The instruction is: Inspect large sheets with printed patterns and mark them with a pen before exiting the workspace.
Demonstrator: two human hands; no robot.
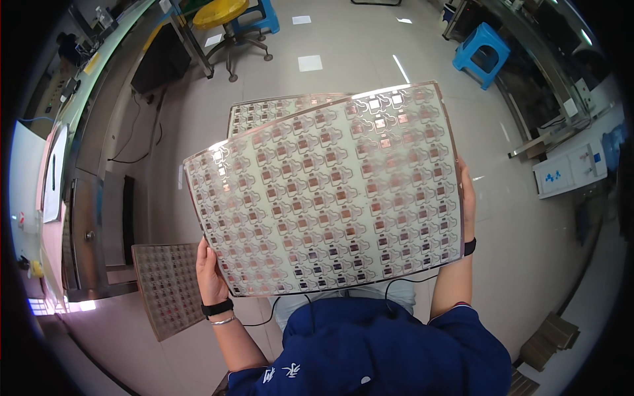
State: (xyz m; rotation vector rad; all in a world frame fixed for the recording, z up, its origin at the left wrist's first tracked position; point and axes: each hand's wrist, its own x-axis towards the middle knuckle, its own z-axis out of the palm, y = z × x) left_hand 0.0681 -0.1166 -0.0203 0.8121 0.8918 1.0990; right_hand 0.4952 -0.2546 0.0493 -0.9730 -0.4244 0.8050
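Note:
I hold a large, thin, see-through flexible sheet (330, 191) printed with rows of small copper circuit patterns, tilted up in front of me. My left hand (209, 272) grips its lower left edge, a black band and a silver bracelet on that wrist. My right hand (467, 198) grips its right edge, fingers behind the sheet. A second similar sheet (254, 113) shows behind the upper left of the first one; which hand holds it I cannot tell.
Another patterned sheet (166, 287) lies low at my left. A long workbench (46, 171) runs along the left. A yellow stool (221, 14) and blue stools (482, 53) stand on the tiled floor. White equipment (571, 170) sits right; cardboard pieces (548, 340) lower right.

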